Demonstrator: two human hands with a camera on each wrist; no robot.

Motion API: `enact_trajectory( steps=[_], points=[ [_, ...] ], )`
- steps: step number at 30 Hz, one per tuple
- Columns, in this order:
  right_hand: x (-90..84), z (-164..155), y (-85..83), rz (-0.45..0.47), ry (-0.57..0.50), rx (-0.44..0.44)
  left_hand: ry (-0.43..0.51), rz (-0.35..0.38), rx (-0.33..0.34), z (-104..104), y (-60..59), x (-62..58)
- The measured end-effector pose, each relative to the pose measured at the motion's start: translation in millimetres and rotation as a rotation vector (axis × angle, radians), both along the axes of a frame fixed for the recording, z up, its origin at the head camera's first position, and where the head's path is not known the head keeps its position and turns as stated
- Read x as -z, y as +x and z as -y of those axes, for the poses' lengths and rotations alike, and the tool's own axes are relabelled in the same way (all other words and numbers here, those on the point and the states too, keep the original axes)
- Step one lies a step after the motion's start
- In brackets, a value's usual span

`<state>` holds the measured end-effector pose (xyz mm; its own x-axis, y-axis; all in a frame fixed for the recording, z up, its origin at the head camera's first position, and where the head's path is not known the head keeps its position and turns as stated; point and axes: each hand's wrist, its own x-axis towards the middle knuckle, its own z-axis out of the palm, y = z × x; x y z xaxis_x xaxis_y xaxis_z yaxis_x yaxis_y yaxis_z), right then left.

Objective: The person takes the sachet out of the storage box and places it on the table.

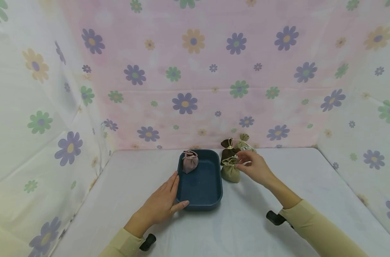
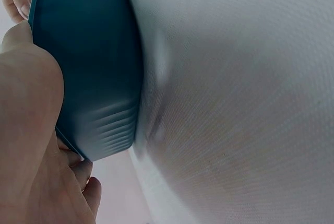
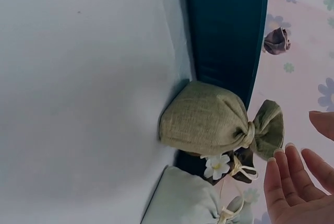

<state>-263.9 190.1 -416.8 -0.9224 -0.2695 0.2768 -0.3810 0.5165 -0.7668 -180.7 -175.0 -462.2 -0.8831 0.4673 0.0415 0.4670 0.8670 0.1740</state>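
A dark blue rectangular tray (image 1: 199, 189) sits on the table with a mauve cloth sachet (image 1: 190, 163) in its far left corner. My left hand (image 1: 163, 200) rests along the tray's left side, fingers extended at the rim and thumb at the near left corner. Right of the tray stands an olive green drawstring sachet (image 3: 203, 119). My right hand (image 1: 254, 166) is at its gathered top; in the right wrist view the thumb and fingers (image 3: 295, 177) are spread apart, not closed on the cloth. Behind it is a dark brown sachet (image 1: 227, 152) bearing a white flower.
Beside the brown sachet lies a pale grey-green sachet (image 3: 185, 198), partly hidden by my right hand in the head view. A light green gathered top (image 1: 244, 138) shows at the back. White cloth covers the table (image 1: 134, 171); flowered fabric walls (image 1: 195, 71) enclose it.
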Motion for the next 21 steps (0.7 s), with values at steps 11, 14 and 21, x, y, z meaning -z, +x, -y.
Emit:
enact_trajectory(
  steps=[11,14,21],
  points=[
    [-8.7,31.4,-2.1,0.020,-0.040,-0.069,0.003,0.006,-0.002,1.1,0.9,-1.4],
    [-8.6,40.3,-4.6,0.021,-0.057,-0.099,0.008,0.012,-0.003,1.2,1.1,-1.7],
    [-3.5,58.9,-10.9,0.045,-0.051,-0.148,0.002,0.022,-0.001,0.2,1.2,-2.2]
  ],
)
